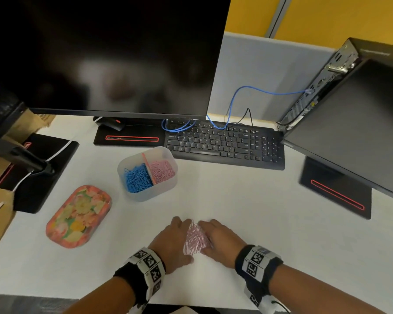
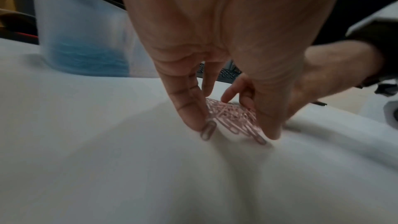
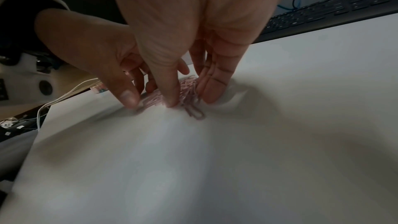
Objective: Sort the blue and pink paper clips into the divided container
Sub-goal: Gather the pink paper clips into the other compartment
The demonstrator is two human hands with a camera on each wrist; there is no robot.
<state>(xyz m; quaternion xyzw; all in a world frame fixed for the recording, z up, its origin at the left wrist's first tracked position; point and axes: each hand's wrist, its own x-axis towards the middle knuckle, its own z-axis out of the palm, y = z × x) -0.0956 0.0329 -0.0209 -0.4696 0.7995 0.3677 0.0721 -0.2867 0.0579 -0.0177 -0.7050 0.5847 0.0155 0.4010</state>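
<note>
**Both hands close around a heap of pink clips on the desk**

White desk surface [image 1: 270,223] fills the head view, with a dark monitor [image 1: 114,53] at its far edge, a black keyboard [image 1: 225,143] beside the monitor's foot, and a second monitor [image 1: 354,123] tilted over the right edge. Near the desk's middle stands the divided container [image 1: 145,193], translucent, with blue paper clips [image 1: 137,177] in its left compartment and pink paper clips [image 1: 163,169] in its right one, a pink divider between them. A flowered tray [image 1: 77,217] lies toward the left edge. At the near edge the left hand [image 1: 173,241] and right hand [image 1: 222,241] lie either side of a loose pile of pink clips [image 1: 195,239], touching it from both sides.

From the left wrist, the left hand [image 2: 215,40] reaches down with fingers [image 2: 189,113] and thumb extended, their tips on the desk at the edges of the pile of pink clips [image 2: 232,117]. The right hand [image 2: 323,74] meets it from the far side. The container [image 2: 81,31] stands behind, blue showing through its wall.

From the right wrist, the right hand [image 3: 193,31] has straight fingers [image 3: 215,88] pressed against the pile [image 3: 189,91], thumb tip on the desk in front. The left hand [image 3: 96,48] presses in opposite, thumb down. Neither hand has lifted the clips; both are spread, cupping rather than clenching.
</note>
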